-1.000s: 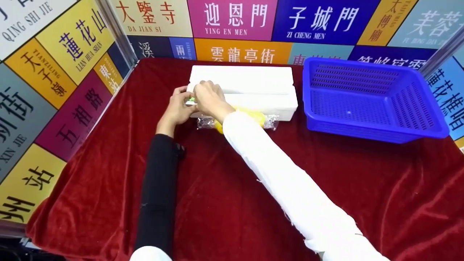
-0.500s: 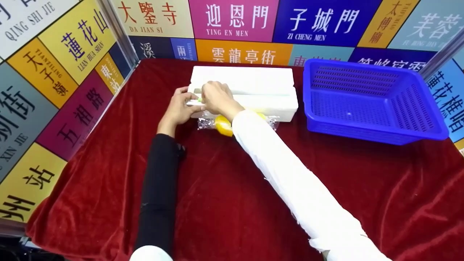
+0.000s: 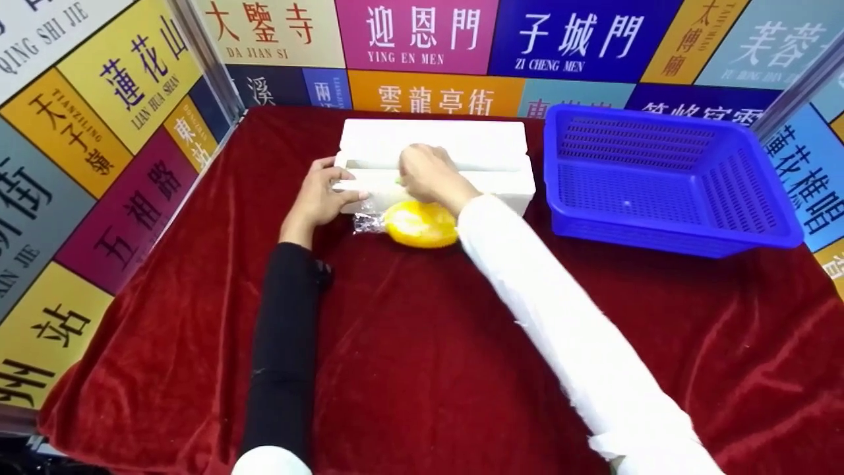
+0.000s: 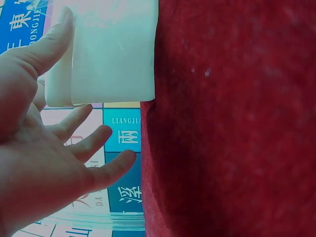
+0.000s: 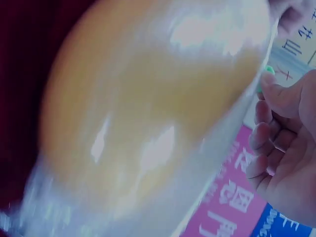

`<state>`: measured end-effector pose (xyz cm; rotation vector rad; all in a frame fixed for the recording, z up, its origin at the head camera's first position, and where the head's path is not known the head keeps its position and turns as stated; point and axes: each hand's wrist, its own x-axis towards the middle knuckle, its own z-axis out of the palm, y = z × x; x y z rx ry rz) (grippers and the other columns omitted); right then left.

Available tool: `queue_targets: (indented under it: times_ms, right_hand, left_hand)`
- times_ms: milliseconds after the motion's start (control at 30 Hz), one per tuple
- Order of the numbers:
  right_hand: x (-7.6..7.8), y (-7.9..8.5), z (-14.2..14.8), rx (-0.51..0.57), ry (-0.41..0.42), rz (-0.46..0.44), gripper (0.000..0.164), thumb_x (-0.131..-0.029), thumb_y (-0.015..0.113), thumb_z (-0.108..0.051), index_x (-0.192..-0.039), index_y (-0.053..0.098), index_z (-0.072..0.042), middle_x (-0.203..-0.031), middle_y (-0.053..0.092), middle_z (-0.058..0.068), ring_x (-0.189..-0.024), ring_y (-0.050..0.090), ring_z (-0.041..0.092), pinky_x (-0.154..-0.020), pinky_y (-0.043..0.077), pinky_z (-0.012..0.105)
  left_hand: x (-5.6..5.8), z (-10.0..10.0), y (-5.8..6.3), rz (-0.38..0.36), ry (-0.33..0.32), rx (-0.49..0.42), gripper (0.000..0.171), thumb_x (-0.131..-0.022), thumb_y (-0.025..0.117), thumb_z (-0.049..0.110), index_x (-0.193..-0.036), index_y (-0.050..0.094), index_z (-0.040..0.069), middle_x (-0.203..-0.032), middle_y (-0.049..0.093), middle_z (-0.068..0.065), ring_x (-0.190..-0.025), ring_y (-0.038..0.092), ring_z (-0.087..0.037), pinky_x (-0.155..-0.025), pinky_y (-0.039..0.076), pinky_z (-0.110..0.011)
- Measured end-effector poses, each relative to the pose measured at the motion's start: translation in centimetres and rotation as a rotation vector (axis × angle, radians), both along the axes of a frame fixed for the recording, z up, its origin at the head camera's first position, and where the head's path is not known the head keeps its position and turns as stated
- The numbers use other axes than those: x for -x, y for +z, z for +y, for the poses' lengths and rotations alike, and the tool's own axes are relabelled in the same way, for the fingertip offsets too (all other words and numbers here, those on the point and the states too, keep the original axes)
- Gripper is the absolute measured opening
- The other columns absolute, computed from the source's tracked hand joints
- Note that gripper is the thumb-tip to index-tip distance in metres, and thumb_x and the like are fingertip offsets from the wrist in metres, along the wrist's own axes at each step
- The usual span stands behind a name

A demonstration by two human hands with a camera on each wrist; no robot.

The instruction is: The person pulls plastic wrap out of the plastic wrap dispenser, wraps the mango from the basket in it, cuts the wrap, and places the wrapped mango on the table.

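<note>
Near the back of the table stands a long white box (image 3: pixel 461 142) with a slot along its top. My left hand (image 3: pixel 320 198) holds its left end, thumb on the front top edge; in the left wrist view the other fingers (image 4: pixel 116 168) spread past the end. My right hand (image 3: pixel 432 173) pinches a small green slider (image 5: pixel 269 70) between thumb and curled fingers at the box's front top edge. Below that edge, against the box's front, lies a yellow oval thing (image 3: pixel 419 224) wrapped in clear plastic film (image 3: pixel 368 222). My right forearm hides its right end.
A blue plastic basket (image 3: pixel 672 231) with slotted walls stands to the right of the box. Dark red velvet cloth (image 3: pixel 409 343) covers the table. Panels with printed street signs (image 3: pixel 422 33) rise behind and at the sides.
My right hand has moved rightward along the box's front edge with the green slider, uncovering more of the yellow oval thing's left side. The left hand stays at the box's left end.
</note>
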<state>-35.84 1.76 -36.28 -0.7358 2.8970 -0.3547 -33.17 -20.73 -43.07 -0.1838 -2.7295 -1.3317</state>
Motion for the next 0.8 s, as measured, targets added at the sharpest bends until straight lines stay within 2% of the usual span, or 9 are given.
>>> queue_targets:
  times_ms: [167, 267, 400, 533, 600, 800]
  right_hand:
    - [-0.1, 0.8, 4.6, -0.057, -0.003, -0.001, 0.016, -0.093, 0.064, -0.017, -0.081, 0.065, -0.007, -0.092, 0.064, 0.008, -0.087, 0.056, 0.027, -0.088, 0.047, 0.043]
    - [-0.5, 1.5, 7.4, -0.146, -0.017, 0.003, 0.015, -0.092, 0.062, -0.014, -0.078, 0.062, -0.006, -0.09, 0.063, 0.011, -0.086, 0.055, 0.029, -0.092, 0.046, 0.047]
    - [-1.0, 2.4, 10.3, -0.333, -0.028, 0.069, 0.005, -0.085, 0.062, -0.008, -0.086, 0.065, -0.004, -0.097, 0.066, 0.017, -0.092, 0.058, 0.034, -0.097, 0.042, 0.053]
    - [-1.6, 2.6, 12.6, -0.476, -0.035, 0.114, 0.02, -0.081, 0.066, -0.006, -0.1, 0.068, -0.001, -0.105, 0.066, 0.02, -0.096, 0.057, 0.037, -0.095, 0.039, 0.053]
    - [-1.8, 2.5, 13.4, -0.509, -0.031, 0.138, 0.024, -0.082, 0.067, -0.007, -0.105, 0.068, -0.001, -0.106, 0.066, 0.021, -0.098, 0.057, 0.039, -0.095, 0.038, 0.054]
    - [-2.1, 2.2, 14.4, -0.517, -0.035, 0.168, 0.023, -0.087, 0.061, -0.007, -0.108, 0.069, -0.001, -0.108, 0.065, 0.023, -0.104, 0.056, 0.041, -0.096, 0.035, 0.057]
  left_hand:
    - [0.0, 0.0, 0.0, -0.004, 0.001, 0.007, 0.038, -0.082, 0.085, 0.024, -0.1, 0.069, -0.004, -0.154, 0.039, -0.019, -0.145, 0.036, -0.036, -0.123, 0.024, -0.042]
    - [0.1, 0.0, 0.0, -0.018, 0.001, 0.002, 0.038, -0.082, 0.085, 0.026, -0.1, 0.068, -0.003, -0.155, 0.037, -0.018, -0.146, 0.035, -0.036, -0.124, 0.023, -0.042]
    - [0.0, -0.1, 0.2, -0.026, 0.011, 0.01, 0.039, -0.083, 0.085, 0.026, -0.102, 0.068, -0.004, -0.155, 0.037, -0.018, -0.146, 0.034, -0.036, -0.124, 0.022, -0.042]
    - [-0.3, -0.1, 0.3, -0.034, 0.014, 0.012, 0.039, -0.083, 0.084, 0.026, -0.103, 0.068, -0.004, -0.155, 0.036, -0.019, -0.146, 0.034, -0.036, -0.124, 0.023, -0.041]
    - [-0.3, 0.0, 0.4, -0.039, 0.011, 0.007, 0.039, -0.083, 0.084, 0.026, -0.103, 0.067, -0.004, -0.155, 0.036, -0.019, -0.146, 0.033, -0.036, -0.124, 0.022, -0.041]
    - [-0.4, 0.6, 0.4, -0.04, 0.013, 0.014, 0.039, -0.084, 0.084, 0.026, -0.103, 0.066, -0.004, -0.156, 0.036, -0.019, -0.147, 0.034, -0.036, -0.124, 0.022, -0.04]
